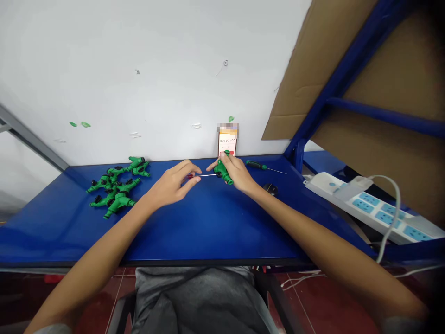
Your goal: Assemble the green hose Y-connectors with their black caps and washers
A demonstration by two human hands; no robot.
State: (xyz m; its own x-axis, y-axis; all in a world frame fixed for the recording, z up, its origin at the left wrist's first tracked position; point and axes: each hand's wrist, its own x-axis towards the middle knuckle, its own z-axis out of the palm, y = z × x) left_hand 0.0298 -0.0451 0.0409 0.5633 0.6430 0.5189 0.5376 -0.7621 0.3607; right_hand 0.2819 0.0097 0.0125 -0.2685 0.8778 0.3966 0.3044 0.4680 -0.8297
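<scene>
My left hand (172, 183) holds a thin screwdriver (207, 175) with a red handle, mostly hidden in the fingers. Its steel shaft points right, and its tip reaches a green plastic hose fitting (222, 173) gripped in my right hand (236, 170). The fitting has black parts and is partly covered by my fingers. To the left of my hands lies a heap of several similar green fittings (116, 188). Beyond my right hand rests a green-handled screwdriver (262, 166).
Both hands are over a blue table (208, 227) against a white wall. A phone (227, 144) showing a timer leans on the wall. A small dark object (270, 189) sits at right. A white power strip (368, 206) with a cable lies beyond the table's right end, beneath a blue frame.
</scene>
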